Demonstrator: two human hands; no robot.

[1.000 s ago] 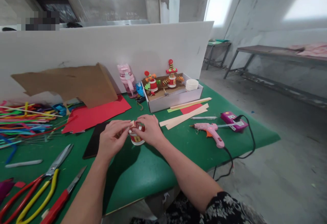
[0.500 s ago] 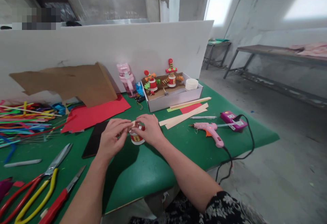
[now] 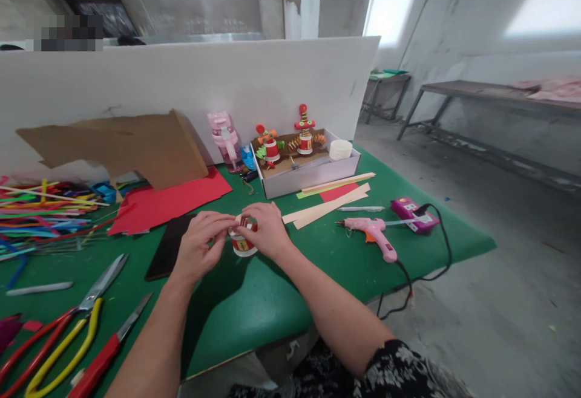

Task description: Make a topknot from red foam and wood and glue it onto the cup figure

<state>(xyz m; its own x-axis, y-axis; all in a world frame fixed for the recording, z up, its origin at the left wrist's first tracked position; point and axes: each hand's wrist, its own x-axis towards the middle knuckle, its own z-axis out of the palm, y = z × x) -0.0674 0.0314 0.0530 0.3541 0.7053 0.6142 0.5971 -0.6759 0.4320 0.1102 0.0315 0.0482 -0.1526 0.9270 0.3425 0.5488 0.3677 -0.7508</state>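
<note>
A small red and white paper cup point(image 3: 244, 245) with a yellow label stands on the green table in front of me. My left hand point(image 3: 204, 241) is at its upper left, thumb and fingers closed on a small pale paper piece at the top. From the right, my right hand point(image 3: 265, 228) pinches the cup's upper part and the striped paper there. The fingertips of both hands nearly meet and partly hide the top of the cup.
A pink glue gun point(image 3: 370, 231) and purple power box point(image 3: 415, 215) lie right. A white box point(image 3: 313, 178) holds two cup figures. Paper strips point(image 3: 331, 206), red sheets point(image 3: 172, 202), a black phone point(image 3: 167, 250), scissors point(image 3: 97, 286) and pipe cleaners point(image 3: 45, 210) lie around.
</note>
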